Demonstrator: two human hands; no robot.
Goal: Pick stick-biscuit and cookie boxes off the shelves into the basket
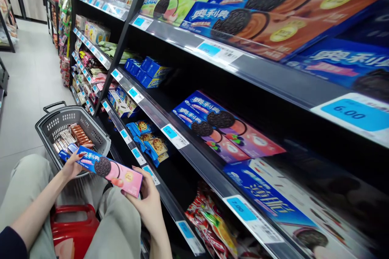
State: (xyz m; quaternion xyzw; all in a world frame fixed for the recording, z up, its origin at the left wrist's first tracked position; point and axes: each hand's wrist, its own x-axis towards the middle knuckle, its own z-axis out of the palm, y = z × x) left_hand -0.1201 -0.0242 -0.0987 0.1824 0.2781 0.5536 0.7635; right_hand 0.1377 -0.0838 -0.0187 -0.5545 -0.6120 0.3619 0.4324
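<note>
A long blue-and-pink box of sandwich cookies (111,170) is held level over my lap, its printed front facing up. My left hand (72,165) grips its left end, thumb on top, with another blue pack (63,154) visible just behind that hand. At the right end, my right hand (148,194) has its fingers and thumb closed round the edge. Close beyond the box stands a grey shopping basket (105,141) holding several brown and white packs (80,131).
Shelves with price tags (174,135) rise at my right, carrying blue-and-purple cookie boxes (212,125), larger cookie boxes (267,12) above, and red snack bags (211,222) below. A red container (74,226) sits between my knees. A tiled aisle (30,77) runs away at left.
</note>
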